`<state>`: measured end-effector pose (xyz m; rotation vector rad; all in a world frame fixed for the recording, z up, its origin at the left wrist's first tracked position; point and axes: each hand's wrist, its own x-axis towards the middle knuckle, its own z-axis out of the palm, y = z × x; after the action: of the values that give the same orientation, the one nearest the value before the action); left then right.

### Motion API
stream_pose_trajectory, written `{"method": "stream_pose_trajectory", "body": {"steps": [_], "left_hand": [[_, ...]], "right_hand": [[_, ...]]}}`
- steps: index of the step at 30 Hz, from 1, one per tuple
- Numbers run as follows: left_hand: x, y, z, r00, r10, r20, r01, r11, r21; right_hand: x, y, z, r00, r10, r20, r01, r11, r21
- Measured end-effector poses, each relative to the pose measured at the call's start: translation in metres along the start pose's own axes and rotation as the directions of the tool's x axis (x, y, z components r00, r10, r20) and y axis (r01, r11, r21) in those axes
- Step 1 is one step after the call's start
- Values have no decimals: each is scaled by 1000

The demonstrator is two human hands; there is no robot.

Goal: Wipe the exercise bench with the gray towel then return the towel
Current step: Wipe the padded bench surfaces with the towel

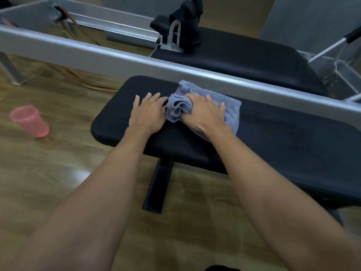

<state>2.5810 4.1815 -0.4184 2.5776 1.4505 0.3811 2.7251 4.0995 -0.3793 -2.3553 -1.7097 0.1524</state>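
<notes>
Towel, gray, bunched and folded, lying on the far left part of the black padded bench. Right hand: palm down on the towel, fingers curled into the folds and clutching the cloth against the pad. Left hand: flat on bare padding just beside the towel, fingers spread, gripping nothing, its fingertips near the cloth's left edge. Step in hand, by judgement: wiping, with most of the pad to the right not yet covered by the cloth's present position. Hazards: the loose bunch may unroll or slip from under the palm on a long stroke, leaving streaks missed; a push toward the far edge could drive the knuckles into the silver metal rail running just behind the bench. Surroundings: second black padded carriage beyond the rail, with a black shoulder block on a metal bracket; orange cord trailing across the wooden floor; pink plastic cup standing on the floor, well apart from the bench's left end; black bench foot below. Nothing lies on the pad ahead of the towel.
</notes>
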Motion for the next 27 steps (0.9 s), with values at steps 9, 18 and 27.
{"method": "stream_pose_trajectory", "body": {"steps": [9, 18, 27], "left_hand": [[-2, 4, -2, 1000, -17, -20, 16, 998, -54], [-4, 21, 2, 999, 7, -44, -9, 999, -43], [5, 14, 10, 994, -22, -109, 16, 998, -56]], "right_hand": [[15, -5, -1, 999, 34, -15, -34, 999, -38], [19, 16, 5, 1000, 20, -4, -20, 1000, -19], [48, 16, -6, 998, 69, 13, -68, 997, -44]]}}
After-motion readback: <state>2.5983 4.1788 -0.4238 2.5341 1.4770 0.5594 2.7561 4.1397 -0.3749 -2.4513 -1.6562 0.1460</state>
